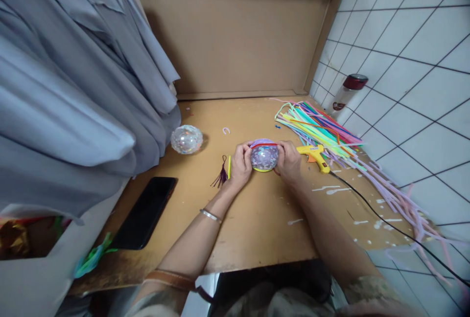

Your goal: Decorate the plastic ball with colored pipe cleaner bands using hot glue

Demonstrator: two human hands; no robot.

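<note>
Fingers of both hands (265, 161) — gripping purple-speckled ball (264, 157).

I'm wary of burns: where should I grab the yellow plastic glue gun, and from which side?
Probably best by the handle of the yellow glue gun, right hand coming from the near right: it lies on its side, handle slanting toward you, nozzle pointing left.

Grey cloth (77, 57), 10 o'clock: cut off by frame edge. Black cable (383, 217), 4 o'clock: exits frame. Jar label (337, 106), 2–3 o'clock: illegible. Ball (264, 157): underside hidden. Left hand (241, 161), right hand (289, 158): some fingertips hidden.
</note>
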